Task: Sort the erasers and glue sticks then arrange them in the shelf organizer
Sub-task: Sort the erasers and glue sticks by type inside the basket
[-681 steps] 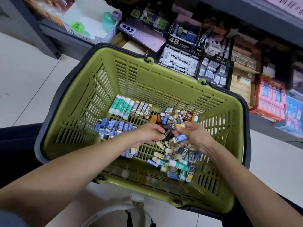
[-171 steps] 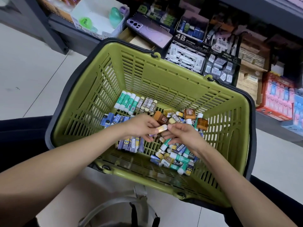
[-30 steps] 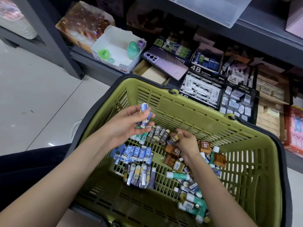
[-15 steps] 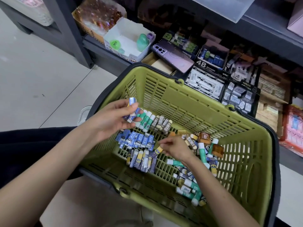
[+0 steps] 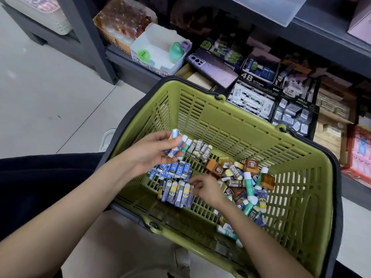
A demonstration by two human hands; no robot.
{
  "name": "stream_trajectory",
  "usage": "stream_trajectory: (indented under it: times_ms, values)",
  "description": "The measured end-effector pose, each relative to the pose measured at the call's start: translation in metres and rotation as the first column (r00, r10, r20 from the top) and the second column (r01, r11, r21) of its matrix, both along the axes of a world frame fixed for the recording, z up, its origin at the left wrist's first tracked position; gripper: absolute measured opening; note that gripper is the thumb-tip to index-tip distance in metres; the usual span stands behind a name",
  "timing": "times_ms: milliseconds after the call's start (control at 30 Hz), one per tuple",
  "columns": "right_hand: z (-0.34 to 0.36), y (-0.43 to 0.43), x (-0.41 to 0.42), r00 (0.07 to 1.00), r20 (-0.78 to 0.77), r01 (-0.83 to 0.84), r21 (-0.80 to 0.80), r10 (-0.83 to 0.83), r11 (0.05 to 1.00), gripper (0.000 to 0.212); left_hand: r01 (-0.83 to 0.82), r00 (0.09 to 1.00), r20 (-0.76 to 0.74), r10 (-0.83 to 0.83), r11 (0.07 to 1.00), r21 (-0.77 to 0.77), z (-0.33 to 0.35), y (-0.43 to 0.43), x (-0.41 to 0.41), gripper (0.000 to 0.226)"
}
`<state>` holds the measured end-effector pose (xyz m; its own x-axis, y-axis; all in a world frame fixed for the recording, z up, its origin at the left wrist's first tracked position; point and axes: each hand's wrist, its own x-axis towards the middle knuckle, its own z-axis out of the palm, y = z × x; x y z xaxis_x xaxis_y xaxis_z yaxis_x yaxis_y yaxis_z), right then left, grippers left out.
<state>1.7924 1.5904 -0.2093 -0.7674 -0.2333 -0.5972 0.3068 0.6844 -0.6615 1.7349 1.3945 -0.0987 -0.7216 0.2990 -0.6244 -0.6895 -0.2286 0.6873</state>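
A green plastic basket (image 5: 239, 121) holds erasers and glue sticks. Sorted rows lie on its floor: green glue sticks and grey 2B erasers (image 5: 197, 148) at the back, blue erasers (image 5: 174, 170) in the middle, purple-and-yellow erasers (image 5: 176, 192) at the front. An unsorted pile (image 5: 244, 185) with brown erasers and green glue sticks lies to the right. My left hand (image 5: 152, 152) holds a few blue-and-white erasers (image 5: 173, 142) above the rows. My right hand (image 5: 206, 189) touches the right end of the purple-and-yellow row with curled fingertips.
The shelf organizer (image 5: 261, 93) behind the basket has boxes of 4B erasers, other stationery and a phone (image 5: 212, 69) lying on top. A white box (image 5: 160, 51) with green items stands to the left. Grey shelf posts and pale floor tiles are at left.
My right hand moved left from the unsorted pile to the purple-and-yellow row. My left hand stayed raised with the blue erasers. The view tilted slightly.
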Motion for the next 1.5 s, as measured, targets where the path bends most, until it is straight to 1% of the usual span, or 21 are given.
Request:
stream_trajectory:
  times_ms: [133,233,267,367,400,467,500,533,567,600,633,667,733,833,900,967,1067,1167,1233,1333,1500]
  values:
    - [-0.004,0.000,0.003,0.999,-0.050,0.023,0.013,-0.022,1.000,0.033,0.013,1.000,0.018,-0.013,1.000,-0.017,-0.001,0.000,0.000,0.054]
    - [-0.007,0.003,0.004,0.995,-0.092,0.042,0.109,-0.032,0.993,0.035,0.021,0.999,0.033,-0.021,0.999,-0.026,-0.002,0.001,0.001,0.062]
    - [-0.007,0.003,0.004,0.998,-0.059,0.043,0.136,-0.035,0.990,0.036,0.029,0.999,0.035,-0.028,0.999,-0.027,-0.002,0.001,0.001,0.064]
    - [-0.001,0.000,0.010,0.990,0.108,0.085,0.079,-0.093,0.993,0.038,0.041,0.998,0.040,-0.039,0.999,-0.028,-0.004,0.003,0.002,0.071]
    - [0.002,0.000,0.009,0.992,0.101,0.065,0.093,-0.074,0.994,0.038,0.046,0.998,0.040,-0.044,0.998,-0.034,-0.004,0.003,0.002,0.076]
    - [0.016,0.003,0.002,0.997,-0.027,0.071,0.162,-0.068,0.984,0.033,0.086,0.996,0.024,-0.084,0.993,-0.075,-0.005,0.003,0.002,0.084]
    - [0.027,0.005,-0.002,0.989,-0.082,0.132,0.115,-0.123,0.985,0.029,0.120,0.993,0.005,-0.120,0.987,-0.107,-0.006,0.004,0.003,0.082]
    - [0.040,0.005,-0.007,0.972,-0.081,0.221,-0.003,-0.221,0.975,0.026,0.154,0.987,-0.018,-0.158,0.977,-0.147,-0.006,0.005,0.003,0.076]
    - [0.053,0.005,-0.012,0.942,-0.012,0.327,-0.175,-0.334,0.929,0.025,0.185,0.980,-0.039,-0.196,0.964,-0.193,-0.007,0.006,0.005,0.068]
    - [0.068,0.003,-0.015,0.909,0.101,0.413,-0.347,-0.404,0.842,0.026,0.212,0.971,-0.061,-0.232,0.948,-0.238,-0.008,0.007,0.006,0.060]
    - [0.081,0.000,-0.018,0.887,0.182,0.460,-0.444,-0.425,0.769,0.030,0.235,0.960,-0.082,-0.267,0.931,-0.280,-0.008,0.010,0.008,0.053]
    - [0.092,-0.004,-0.020,0.886,0.209,0.462,-0.483,-0.415,0.743,0.034,0.257,0.948,-0.102,-0.302,0.913,-0.316,-0.009,0.012,0.009,0.049]
    - [0.103,-0.012,-0.022,0.899,0.196,0.436,-0.484,-0.391,0.759,0.035,0.295,0.923,-0.132,-0.361,0.885,-0.360,-0.010,0.016,0.012,0.045]
    - [0.104,-0.017,-0.024,0.877,0.197,0.477,-0.452,-0.437,0.754,0.019,0.352,0.906,-0.116,-0.408,0.876,-0.330,-0.012,0.019,0.013,0.045]
    - [0.100,-0.015,-0.024,0.858,0.223,0.513,-0.438,-0.463,0.738,0.012,0.348,0.928,-0.053,-0.368,0.910,-0.223,-0.013,0.018,0.010,0.040]
    - [0.094,-0.013,-0.024,0.830,0.283,0.557,-0.448,-0.480,0.699,0.006,0.281,0.960,0.022,-0.280,0.950,-0.140,-0.014,0.016,0.006,0.040]
    - [0.085,-0.011,-0.024,0.799,0.357,0.602,-0.479,-0.484,0.639,0.010,0.256,0.966,0.068,-0.249,0.957,-0.135,-0.016,0.016,0.003,0.043]
    - [0.076,-0.001,-0.028,0.753,0.360,0.658,-0.444,-0.551,0.609,0.010,0.202,0.977,0.096,-0.191,0.972,-0.122,-0.014,0.013,-0.001,0.039]
    - [0.064,0.010,-0.030,0.725,0.309,0.688,-0.360,-0.616,0.629,0.013,0.117,0.987,0.121,-0.105,0.988,-0.102,-0.013,0.006,-0.008,0.040]
    - [0.045,0.018,-0.032,0.730,0.280,0.683,-0.269,-0.623,0.679,0.011,0.022,0.989,0.150,-0.009,0.996,-0.082,-0.009,-0.006,-0.017,0.038]
    - [0.015,-0.002,-0.037,0.791,0.256,0.608,-0.222,-0.556,0.762,0.019,0.002,0.988,0.155,0.011,0.996,-0.084,-0.007,-0.009,-0.022,0.029]
